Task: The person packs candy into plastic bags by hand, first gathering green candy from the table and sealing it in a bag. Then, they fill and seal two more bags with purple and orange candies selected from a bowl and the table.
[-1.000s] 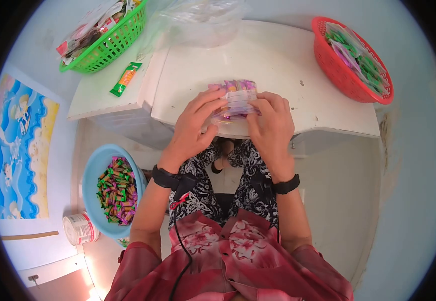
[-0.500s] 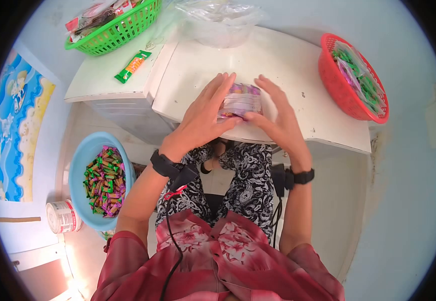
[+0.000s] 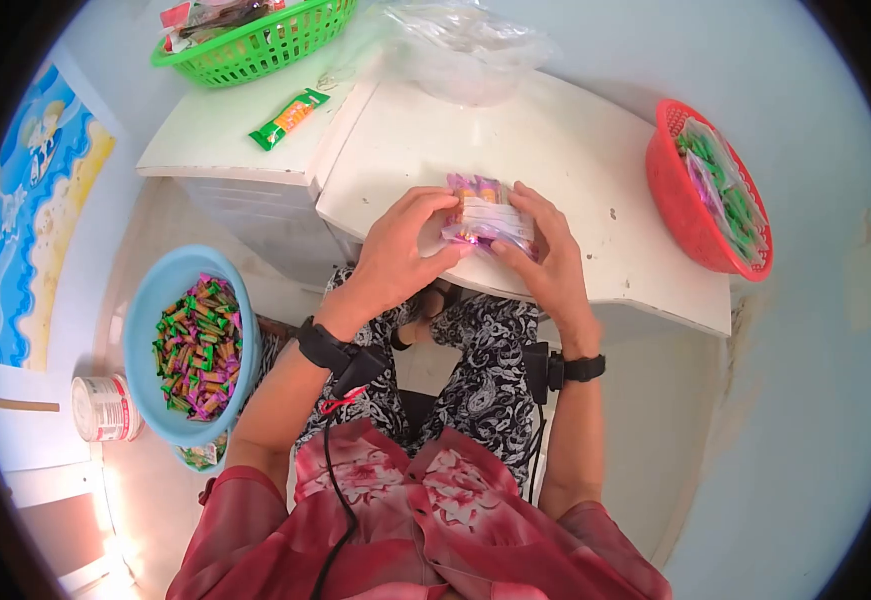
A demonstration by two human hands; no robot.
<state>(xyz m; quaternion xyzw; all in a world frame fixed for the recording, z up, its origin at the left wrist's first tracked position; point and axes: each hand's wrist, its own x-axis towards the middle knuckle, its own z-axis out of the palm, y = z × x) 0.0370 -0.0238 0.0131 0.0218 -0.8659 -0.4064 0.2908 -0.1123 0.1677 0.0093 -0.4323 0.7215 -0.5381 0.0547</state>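
Note:
A small clear packet of purple-wrapped pieces [image 3: 490, 215] lies near the front edge of the white table, a pale label strip across its middle. My left hand [image 3: 390, 250] touches the packet's left side, with fingers and thumb curved round it. From the right, my right hand [image 3: 553, 250] holds the other side, its thumb at the near edge. Both hands grip the packet between them. To the left of the table, a blue basin [image 3: 135, 330] on the floor holds many small green and purple wrapped pieces [image 3: 200, 345].
A green basket [image 3: 265, 50] with packages stands at the back left, and a green-orange packet [image 3: 289, 119] lies before it. Clear plastic bags [image 3: 465, 55] are at the back. A red basket [image 3: 670, 205] stands at right. A white tub [image 3: 105, 408] sits beside the basin.
My hands have closed in on the packet from both sides; the right fingers, spread before, now touch it. The whole view has shifted slightly.

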